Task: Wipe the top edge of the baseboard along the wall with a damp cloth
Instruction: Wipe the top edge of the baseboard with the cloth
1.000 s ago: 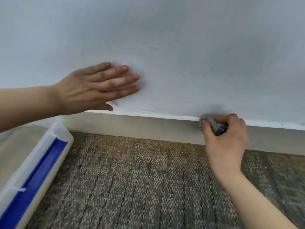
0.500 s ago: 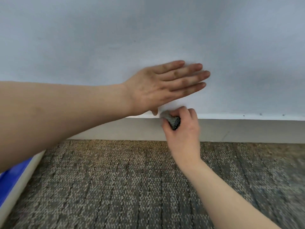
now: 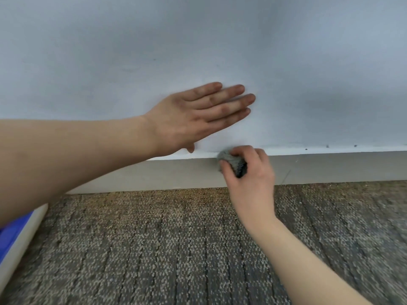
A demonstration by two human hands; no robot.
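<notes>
carpet (image 3: 176,249) nearest us, then our right hand (image 3: 251,181), fingers (image 3: 246,151) curled tight round a balled grey cloth (image 3: 231,161). cloth sits under those fingertips, pressed on the top edge of the baseboard (image 3: 330,166). it looks soft, light, squashy; we'd guess it moulds to the edge and drags a bit if damp, so we grip it as a wad, thumb below. past it, left hand (image 3: 193,119) flat on the wall (image 3: 198,40), fingers spread, holding nothing. specks on the edge right of the fingers.

soft even light, faint shadows on wall (image 3: 308,62), right edge blurred
</notes>
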